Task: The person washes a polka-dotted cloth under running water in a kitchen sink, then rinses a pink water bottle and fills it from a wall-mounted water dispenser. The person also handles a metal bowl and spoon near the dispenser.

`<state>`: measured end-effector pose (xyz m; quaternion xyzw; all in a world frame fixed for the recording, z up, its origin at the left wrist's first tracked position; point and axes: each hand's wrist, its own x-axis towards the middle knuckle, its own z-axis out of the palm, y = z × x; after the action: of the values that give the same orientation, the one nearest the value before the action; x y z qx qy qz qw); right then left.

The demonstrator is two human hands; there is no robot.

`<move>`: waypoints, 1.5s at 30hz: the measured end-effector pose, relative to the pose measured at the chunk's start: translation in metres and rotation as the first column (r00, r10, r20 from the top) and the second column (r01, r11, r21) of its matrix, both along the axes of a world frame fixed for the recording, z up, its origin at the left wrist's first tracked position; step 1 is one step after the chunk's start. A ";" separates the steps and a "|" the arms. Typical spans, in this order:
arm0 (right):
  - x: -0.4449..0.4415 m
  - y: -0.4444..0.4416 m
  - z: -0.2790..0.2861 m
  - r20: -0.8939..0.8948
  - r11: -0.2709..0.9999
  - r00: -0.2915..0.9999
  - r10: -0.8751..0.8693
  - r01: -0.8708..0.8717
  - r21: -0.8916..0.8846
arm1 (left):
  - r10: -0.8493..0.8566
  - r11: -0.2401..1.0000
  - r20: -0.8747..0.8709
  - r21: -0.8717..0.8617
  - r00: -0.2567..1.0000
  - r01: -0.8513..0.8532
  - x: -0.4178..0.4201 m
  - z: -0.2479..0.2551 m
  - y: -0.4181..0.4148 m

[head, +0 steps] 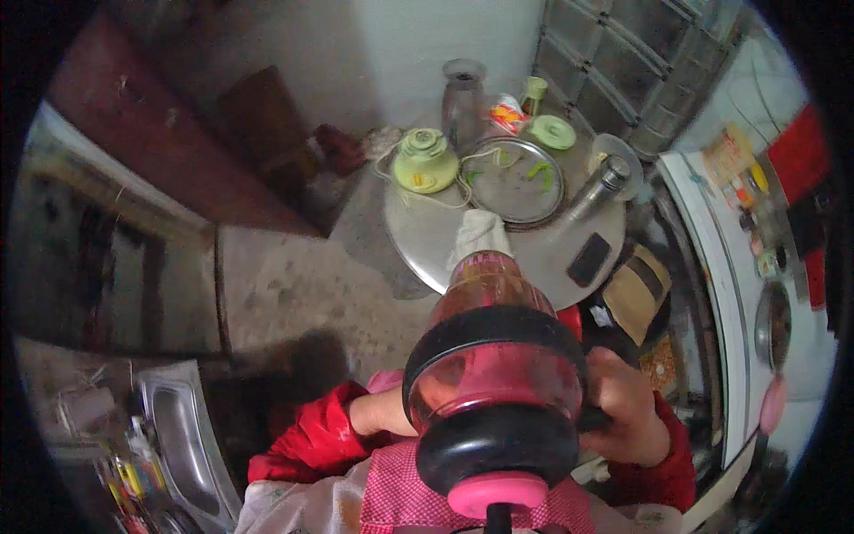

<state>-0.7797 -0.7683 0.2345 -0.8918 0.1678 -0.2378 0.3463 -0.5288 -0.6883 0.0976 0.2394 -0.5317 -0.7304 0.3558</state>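
Observation:
A large see-through pink vessel (497,374) with black bands and a pink knob fills the middle, close to the camera. Its exact kind is unclear. My right hand (620,400) has its fingers curled around what looks like a black handle on the vessel's right side. From the left, my left forearm (380,412) in a red sleeve reaches behind the vessel, which mostly hides that hand. Beyond the vessel's far end, a white cloth (482,233) lies at the near edge of a round metal table (427,230).
On the table are a pale green pot-shaped appliance (425,167) with a cord, a round tray (514,183) with green scraps, a steel flask (604,180) and a phone (589,259). A white counter (724,294) runs along the right; a steel sink (183,434) is lower left.

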 end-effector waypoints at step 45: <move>0.496 0.460 -0.016 0.188 -0.049 -0.010 0.982 -0.977 0.206 | 0.991 -0.089 -0.107 -0.069 -0.082 -0.994 0.168 0.029 0.577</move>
<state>-0.2836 -0.3085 0.2189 -0.6876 -0.4814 0.1134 0.5316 -0.3605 -0.1108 0.1265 0.5221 -0.2249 -0.2003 0.7979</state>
